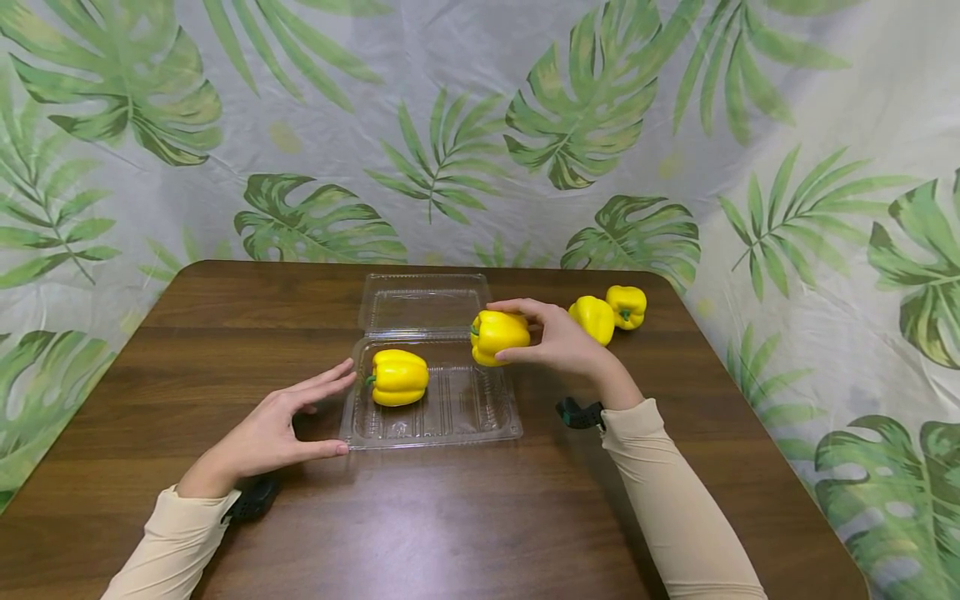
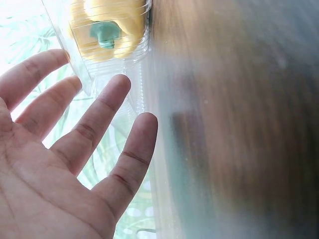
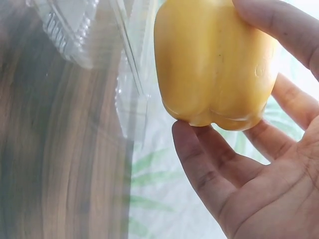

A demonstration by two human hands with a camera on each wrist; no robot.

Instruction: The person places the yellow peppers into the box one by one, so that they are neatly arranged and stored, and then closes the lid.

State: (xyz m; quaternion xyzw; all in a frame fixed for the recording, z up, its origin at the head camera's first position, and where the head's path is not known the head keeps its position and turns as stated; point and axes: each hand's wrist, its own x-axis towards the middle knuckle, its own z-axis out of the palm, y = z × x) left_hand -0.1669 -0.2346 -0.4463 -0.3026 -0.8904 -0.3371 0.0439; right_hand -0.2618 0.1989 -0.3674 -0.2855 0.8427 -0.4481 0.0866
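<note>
In the head view my right hand (image 1: pixel 558 340) grips a yellow bell pepper (image 1: pixel 498 337) between thumb and fingers, over the right back part of a clear plastic clamshell container (image 1: pixel 465 435). The right wrist view shows this pepper (image 3: pixel 214 64) held above the table. Another yellow bell pepper (image 1: pixel 400 377) lies on its side in the left half of the container, its green stem pointing left. My left hand (image 1: pixel 281 425) is beside the container's left edge, fingers spread and nothing held. In the left wrist view its fingertips (image 2: pixel 145 124) are near the container wall; contact is unclear.
The container's lid (image 1: pixel 427 304) is folded back, away from me. Two more yellow peppers, a nearer one (image 1: pixel 592 320) and a farther one (image 1: pixel 627 307), stand at the back right of the brown wooden table (image 1: pixel 420 525). A leaf-patterned cloth (image 1: pixel 450 125) hangs behind the table.
</note>
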